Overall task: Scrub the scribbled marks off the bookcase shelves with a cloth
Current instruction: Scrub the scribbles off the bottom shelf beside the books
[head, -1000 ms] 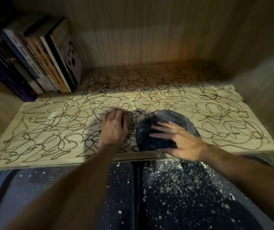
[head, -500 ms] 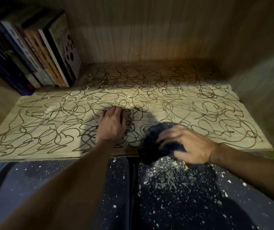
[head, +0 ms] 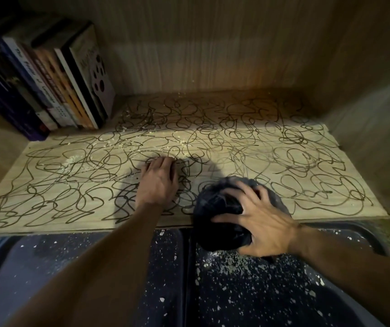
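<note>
Gripping a dark cloth [head: 222, 215] at the shelf's [head: 307, 161] near edge, right hand [head: 260, 223] fingers spread, clamped. Left hand [head: 157, 182] lies flat on scribbles [head: 248, 138], fingers together.

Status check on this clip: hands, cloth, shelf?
Left hand flat on shelf. Right hand grips dark cloth at front edge. Scribbles all over. Books back left, clear.

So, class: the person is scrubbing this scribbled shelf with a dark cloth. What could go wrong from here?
1. The cloth overhangs the shelf front edge under the right hand; it may slip off.
2. Pale crumbs lie among the scribbles; wiping could smear them or sweep more onto the floor.
3. The books lean at the left; scrubbing nearby might topple them.
</note>
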